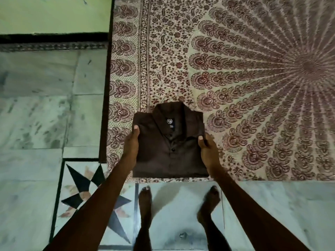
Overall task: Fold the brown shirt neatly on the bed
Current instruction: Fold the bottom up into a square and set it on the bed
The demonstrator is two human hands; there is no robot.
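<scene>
The brown shirt [168,151] lies folded into a compact rectangle near the bed's front left corner, collar up and away from me, label and buttons showing. My left hand [131,144] grips its left edge, thumb on top. On the opposite side my right hand [207,149] holds the right edge, thumb on top, fingers tucked under the fabric. The bed [235,78] is covered with a cream sheet printed in a red-brown floral and radial pattern.
The bed's front edge runs just below the shirt; its left edge has a dark border [106,105]. Marble floor [36,115] with a black star inlay [90,192] lies left and in front. My bare feet [145,200] stand at the bed's front edge.
</scene>
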